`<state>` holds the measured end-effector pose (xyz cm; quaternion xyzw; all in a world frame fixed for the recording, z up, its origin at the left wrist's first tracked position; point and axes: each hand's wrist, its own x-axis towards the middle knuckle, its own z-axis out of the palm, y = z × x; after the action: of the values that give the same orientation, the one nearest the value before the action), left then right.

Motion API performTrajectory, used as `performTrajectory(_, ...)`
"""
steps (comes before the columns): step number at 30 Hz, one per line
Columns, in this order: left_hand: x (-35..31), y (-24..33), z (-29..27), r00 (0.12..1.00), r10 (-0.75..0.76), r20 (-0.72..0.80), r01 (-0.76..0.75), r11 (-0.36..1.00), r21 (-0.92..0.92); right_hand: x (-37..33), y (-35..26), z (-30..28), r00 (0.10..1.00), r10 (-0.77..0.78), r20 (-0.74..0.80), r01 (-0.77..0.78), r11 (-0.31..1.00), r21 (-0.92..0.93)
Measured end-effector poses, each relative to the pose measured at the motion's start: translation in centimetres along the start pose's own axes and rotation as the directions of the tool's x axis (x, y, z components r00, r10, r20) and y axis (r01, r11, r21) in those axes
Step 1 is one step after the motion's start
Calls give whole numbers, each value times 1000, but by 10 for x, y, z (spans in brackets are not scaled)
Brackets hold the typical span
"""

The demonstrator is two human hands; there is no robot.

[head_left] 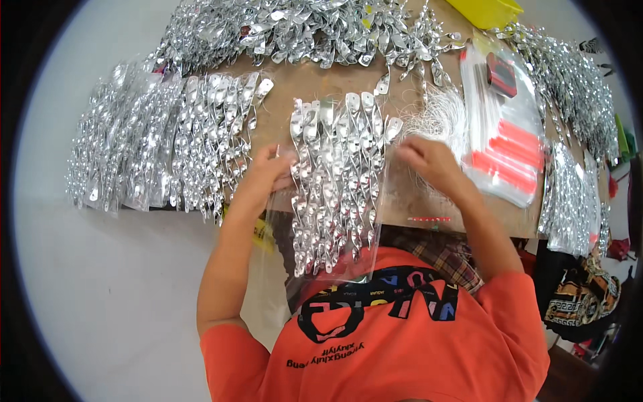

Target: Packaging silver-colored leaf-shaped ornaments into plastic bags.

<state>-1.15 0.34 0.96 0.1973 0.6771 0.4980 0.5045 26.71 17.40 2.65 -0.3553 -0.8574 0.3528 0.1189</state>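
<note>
Twisted silver foil strips [335,181] lie side by side in front of me, their flat tabs at the far end. A clear plastic bag [370,268] lies around or under them, its near end hanging over the table edge. At the left side of the strips, my left hand [268,173] has its fingers closed on the bag's edge. My right hand [429,161] is closed just right of the strips, near a tab that sticks out to the side. Whatever its fingers pinch is too small to make out. White strings [439,110] lie beyond that hand.
Bagged silver strips [127,141] and loose ones [214,134] lie at the left. A large silver heap [288,33] covers the back. On the right are clear bags with red ends [506,157], a dark red box [501,75], more strips [569,197] and a yellow container [485,12].
</note>
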Motion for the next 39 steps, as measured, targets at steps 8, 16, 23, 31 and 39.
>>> performTrajectory(8, 15, -19, -18, 995, -21, 102, 29, 997, -77, -8, -4, 32, 997, 71, 29, -69, 995, -67)
performTrajectory(16, 3, -10, 5, 983, 182, -40, -186, 970, -156, -16, -8, 40, 988, -7, -156, 41, 975, 219)
performTrajectory(23, -34, 26, 10, 885, 458, -77, -457, 830, -319, -36, -65, -17, 937, -171, -306, 231, 957, 174)
performTrajectory(31, -98, 134, 14, 575, 789, -216, -781, 451, -432, -29, -145, -112, 718, -471, -512, 585, 807, 78)
performTrajectory(39, -125, 173, 19, 357, 912, -202, -884, 260, -389, -20, -162, -140, 586, -518, -624, 681, 731, 32)
